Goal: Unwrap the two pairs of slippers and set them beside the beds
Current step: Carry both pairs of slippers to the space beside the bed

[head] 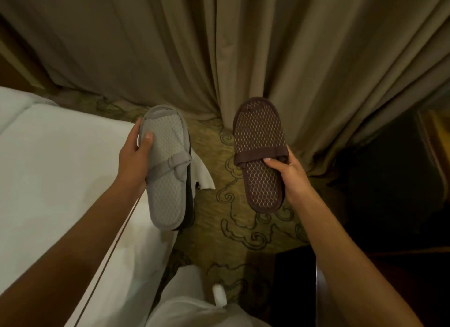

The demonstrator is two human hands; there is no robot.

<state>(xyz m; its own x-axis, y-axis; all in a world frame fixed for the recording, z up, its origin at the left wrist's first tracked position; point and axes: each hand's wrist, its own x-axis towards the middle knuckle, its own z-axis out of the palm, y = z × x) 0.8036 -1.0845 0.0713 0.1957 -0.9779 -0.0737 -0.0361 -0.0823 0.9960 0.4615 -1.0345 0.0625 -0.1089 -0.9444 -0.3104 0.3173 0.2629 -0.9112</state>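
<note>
The left hand's thumb (146, 141) lies pressed flat on the upper part of a grey slipper (165, 166), with the other fingers wrapped round behind its left edge and out of sight; the left hand (132, 156) grips a stack there, for a darker slipper (189, 200) shows as a thin dark edge right behind the grey one, touching it. A scrap of white wrapping (202, 173) sticks out from behind that stack on its right side. The grey slipper has a quilted face and a band with a small bow across its middle, and it is held roughly upright, a little left of the middle of the frame.

Over on the right, the right hand's thumb (272, 163) is tucked at the strap of a brown slipper (259, 153), pinching it against fingers that curl behind the right edge; the right hand (289, 175) holds this one alone, tilted slightly, just right of centre. The two hands' loads are apart, with patterned carpet (229, 229) showing between them.

A white bed (60, 168) fills the left of the frame, its corner close by the left wrist. Beige curtains (219, 46) hang across the whole top. A pale trouser leg (185, 290) shows at the bottom centre.
</note>
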